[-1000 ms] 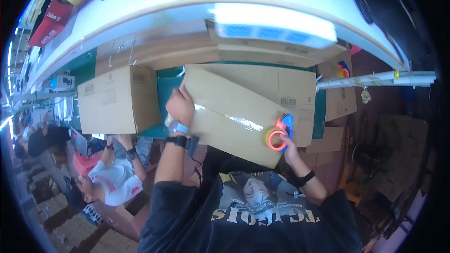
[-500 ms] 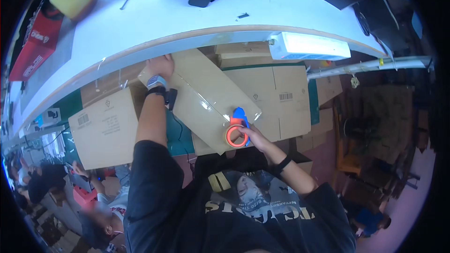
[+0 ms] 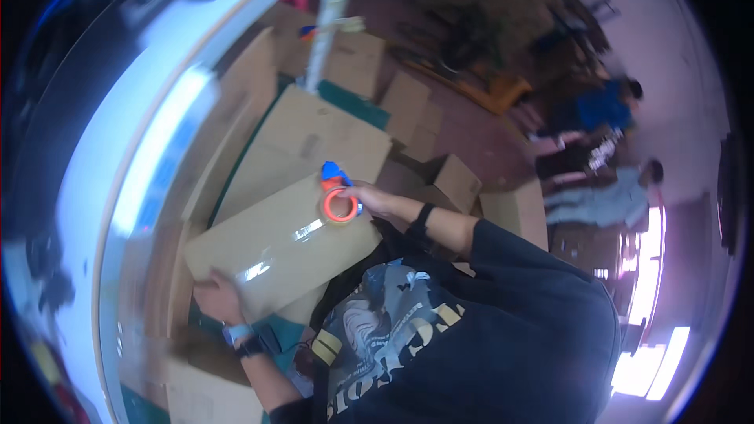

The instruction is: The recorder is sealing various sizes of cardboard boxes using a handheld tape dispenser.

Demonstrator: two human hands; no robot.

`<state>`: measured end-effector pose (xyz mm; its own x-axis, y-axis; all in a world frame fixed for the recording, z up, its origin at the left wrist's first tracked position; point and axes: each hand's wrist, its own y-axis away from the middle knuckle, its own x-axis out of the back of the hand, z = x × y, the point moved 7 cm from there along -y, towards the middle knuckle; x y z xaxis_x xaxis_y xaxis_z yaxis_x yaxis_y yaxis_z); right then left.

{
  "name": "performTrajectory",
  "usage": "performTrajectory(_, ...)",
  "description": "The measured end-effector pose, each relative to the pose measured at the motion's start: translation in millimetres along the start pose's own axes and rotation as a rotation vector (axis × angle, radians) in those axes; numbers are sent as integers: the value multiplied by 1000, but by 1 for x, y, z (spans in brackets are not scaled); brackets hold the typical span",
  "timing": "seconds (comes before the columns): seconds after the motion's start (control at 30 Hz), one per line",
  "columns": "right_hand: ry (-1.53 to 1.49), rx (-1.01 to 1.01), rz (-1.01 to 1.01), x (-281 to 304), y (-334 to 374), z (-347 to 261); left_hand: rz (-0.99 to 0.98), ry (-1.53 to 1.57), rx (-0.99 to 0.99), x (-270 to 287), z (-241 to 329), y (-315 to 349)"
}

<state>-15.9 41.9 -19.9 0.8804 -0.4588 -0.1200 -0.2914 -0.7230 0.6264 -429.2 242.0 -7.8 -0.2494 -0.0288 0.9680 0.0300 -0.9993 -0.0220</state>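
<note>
A long brown cardboard box (image 3: 271, 239) lies tilted across the picture in front of me, with a shiny strip of clear tape along its top. My left hand (image 3: 217, 300) grips its left end, thumb at the top edge; some fingers are hidden by the box side. Held in my right hand (image 3: 367, 199) is an orange and blue tape dispenser (image 3: 339, 204) with a roll on it. It rests at or just above the box's right end; contact cannot be made out. The blue tip of the dispenser points away from me.
Another cardboard box (image 3: 314, 137) lies just beyond, on a green surface (image 3: 353, 102). A white workbench edge (image 3: 110, 188) with a long white fixture (image 3: 161, 149) runs along the left. Open cartons (image 3: 455, 180) stand to the right. Several people (image 3: 601, 188) are farther off at the right.
The whole view has swung to the right, so the bench now runs up the left side and people show at the right. Both hands keep their holds on the box and dispenser.
</note>
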Motion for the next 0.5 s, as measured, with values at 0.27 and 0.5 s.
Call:
performTrajectory(0.27, -108, 81, 239, 197, -7, 13, -86, 143, -237, 60, 227, 56)
performTrajectory(0.5, -461, 379, 368, 443, 38, -24, -261, 167, -452, 24, 474, 168)
